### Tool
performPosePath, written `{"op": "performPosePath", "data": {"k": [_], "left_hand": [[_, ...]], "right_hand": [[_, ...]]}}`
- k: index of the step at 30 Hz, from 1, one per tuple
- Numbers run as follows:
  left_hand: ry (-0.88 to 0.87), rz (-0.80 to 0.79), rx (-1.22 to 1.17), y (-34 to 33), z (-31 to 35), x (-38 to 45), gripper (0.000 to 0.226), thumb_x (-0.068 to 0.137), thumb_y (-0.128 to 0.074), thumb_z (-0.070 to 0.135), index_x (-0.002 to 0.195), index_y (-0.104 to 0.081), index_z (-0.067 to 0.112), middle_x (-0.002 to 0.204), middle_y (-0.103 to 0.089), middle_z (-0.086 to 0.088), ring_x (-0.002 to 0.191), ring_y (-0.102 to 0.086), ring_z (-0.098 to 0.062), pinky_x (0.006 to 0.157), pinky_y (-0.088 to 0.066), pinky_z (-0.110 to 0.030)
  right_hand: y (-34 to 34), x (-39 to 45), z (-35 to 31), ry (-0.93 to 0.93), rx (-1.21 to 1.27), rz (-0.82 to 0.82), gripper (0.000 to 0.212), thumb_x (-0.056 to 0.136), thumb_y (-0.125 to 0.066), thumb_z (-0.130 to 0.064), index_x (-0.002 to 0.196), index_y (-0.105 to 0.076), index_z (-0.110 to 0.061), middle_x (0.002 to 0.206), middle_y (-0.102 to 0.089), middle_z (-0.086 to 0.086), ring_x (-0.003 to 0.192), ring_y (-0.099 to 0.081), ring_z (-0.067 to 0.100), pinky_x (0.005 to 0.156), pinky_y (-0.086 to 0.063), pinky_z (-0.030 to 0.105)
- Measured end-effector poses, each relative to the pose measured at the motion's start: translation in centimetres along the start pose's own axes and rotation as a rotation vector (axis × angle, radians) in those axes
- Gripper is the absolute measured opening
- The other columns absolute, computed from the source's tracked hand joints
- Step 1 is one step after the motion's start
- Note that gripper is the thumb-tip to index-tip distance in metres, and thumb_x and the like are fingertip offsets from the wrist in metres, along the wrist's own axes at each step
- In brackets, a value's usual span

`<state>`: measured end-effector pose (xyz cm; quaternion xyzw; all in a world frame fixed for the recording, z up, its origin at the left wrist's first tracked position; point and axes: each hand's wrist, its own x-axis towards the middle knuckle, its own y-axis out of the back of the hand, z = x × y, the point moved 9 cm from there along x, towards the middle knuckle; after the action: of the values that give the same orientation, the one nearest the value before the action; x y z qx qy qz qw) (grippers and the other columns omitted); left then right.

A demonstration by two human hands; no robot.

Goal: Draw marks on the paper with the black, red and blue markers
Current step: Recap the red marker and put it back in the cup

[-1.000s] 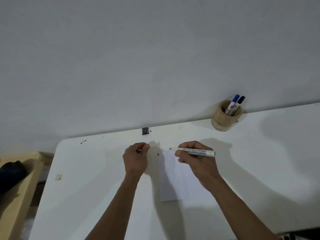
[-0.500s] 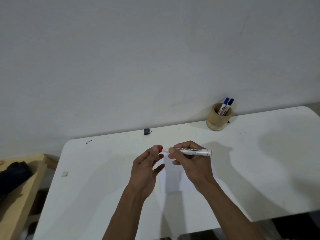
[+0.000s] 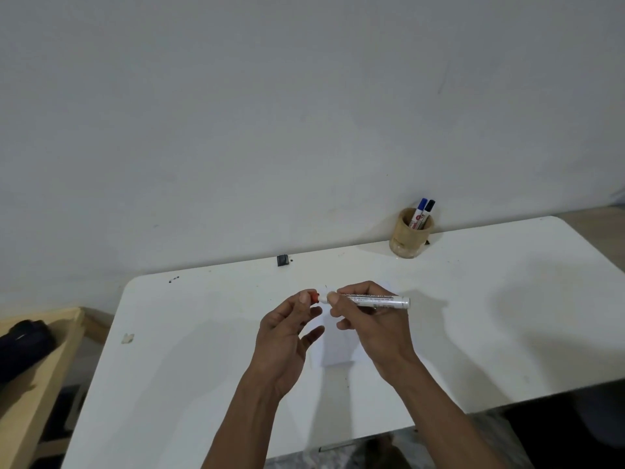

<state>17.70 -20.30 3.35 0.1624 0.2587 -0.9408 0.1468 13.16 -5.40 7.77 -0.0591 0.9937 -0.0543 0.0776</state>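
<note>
My right hand (image 3: 368, 319) grips the white barrel of the red marker (image 3: 375, 300), held level above the table. My left hand (image 3: 287, 336) pinches the red cap (image 3: 314, 297) with thumb and forefinger, pressed against the marker's left end. Under both hands lies the white paper (image 3: 333, 350), mostly hidden. The blue marker (image 3: 419, 211) and the black marker (image 3: 426, 213) stand in a wooden cup (image 3: 407, 243) at the back of the table.
The white table (image 3: 203, 367) stands against a grey wall. A small black object (image 3: 282, 260) sits near its back edge. A wooden shelf (image 3: 30, 394) with a dark bundle (image 3: 22, 346) stands to the left. The table's front edge runs just below my forearms.
My left hand moved right from beside the marker and brought the red cap to the marker's tip. The view has pulled back from the table.
</note>
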Motion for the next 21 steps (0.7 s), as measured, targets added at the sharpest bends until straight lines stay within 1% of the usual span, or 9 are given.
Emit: {"op": "performPosePath", "data": {"k": [4,9,13,16,19,20,21], "left_hand": [[-0.016,0.027,-0.009,0.7,0.0,-0.5,0.021,0.086,-0.065,0.028,0.097,-0.077,0.016,0.102,-0.073,-0.004,0.1,-0.062,-0.021,0.092,-0.05,-0.044],[-0.017,0.017,0.038,0.4,0.0,-0.5,0.026,0.085,-0.065,0.032,0.102,-0.075,0.014,0.105,-0.072,-0.004,0.102,-0.063,-0.021,0.09,-0.052,-0.042],[-0.013,0.003,0.029,0.1,-0.2,-0.2,0.027,0.085,-0.065,0.033,0.102,-0.075,0.014,0.108,-0.071,-0.005,0.103,-0.061,-0.021,0.09,-0.051,-0.042],[-0.012,0.015,0.065,0.0,-0.2,0.4,0.031,0.085,-0.065,0.033,0.105,-0.074,0.011,0.108,-0.071,-0.007,0.102,-0.061,-0.02,0.09,-0.052,-0.043],[-0.016,0.026,0.118,-0.4,-0.1,1.1,0.026,0.088,-0.064,0.031,0.103,-0.075,0.012,0.103,-0.072,-0.005,0.099,-0.063,-0.019,0.094,-0.052,-0.045],[-0.027,0.037,0.131,-0.6,0.1,1.3,0.024,0.091,-0.063,0.028,0.102,-0.075,0.011,0.1,-0.073,-0.005,0.097,-0.065,-0.018,0.094,-0.052,-0.046],[-0.041,0.052,0.135,-0.7,0.3,1.6,0.021,0.093,-0.062,0.025,0.101,-0.074,0.011,0.097,-0.074,-0.005,0.094,-0.067,-0.017,0.094,-0.052,-0.045]], "right_hand": [[-0.6,-0.5,0.0,0.006,-0.013,-0.03,0.016,0.083,-0.083,-0.01,0.088,-0.071,-0.001,0.077,-0.078,0.011,0.073,-0.076,0.019,0.06,-0.058,0.025],[-0.3,-0.1,0.5,-0.018,0.007,-0.006,0.015,0.083,-0.083,-0.012,0.088,-0.073,-0.003,0.077,-0.079,0.011,0.077,-0.078,0.025,0.062,-0.058,0.027],[-0.6,0.2,1.3,-0.052,0.088,-0.005,0.015,0.08,-0.084,-0.014,0.088,-0.076,-0.003,0.082,-0.079,0.011,0.075,-0.076,0.025,0.066,-0.057,0.031],[-0.4,0.4,1.9,-0.069,0.11,0.032,0.023,0.077,-0.086,-0.017,0.091,-0.077,-0.002,0.084,-0.079,0.013,0.073,-0.075,0.022,0.067,-0.056,0.03],[-0.1,0.7,2.2,-0.128,0.168,0.027,0.041,0.067,-0.09,-0.027,0.095,-0.075,-0.003,0.087,-0.079,0.012,0.076,-0.075,0.022,0.066,-0.055,0.031],[0.2,0.9,2.4,-0.155,0.212,0.035,0.041,0.065,-0.09,-0.027,0.097,-0.074,-0.006,0.088,-0.079,0.011,0.077,-0.074,0.022,0.066,-0.055,0.031],[1.0,1.2,2.5,-0.177,0.266,0.067,0.038,0.068,-0.089,-0.022,0.1,-0.072,-0.01,0.087,-0.078,0.008,0.077,-0.074,0.021,0.065,-0.055,0.031]]}}
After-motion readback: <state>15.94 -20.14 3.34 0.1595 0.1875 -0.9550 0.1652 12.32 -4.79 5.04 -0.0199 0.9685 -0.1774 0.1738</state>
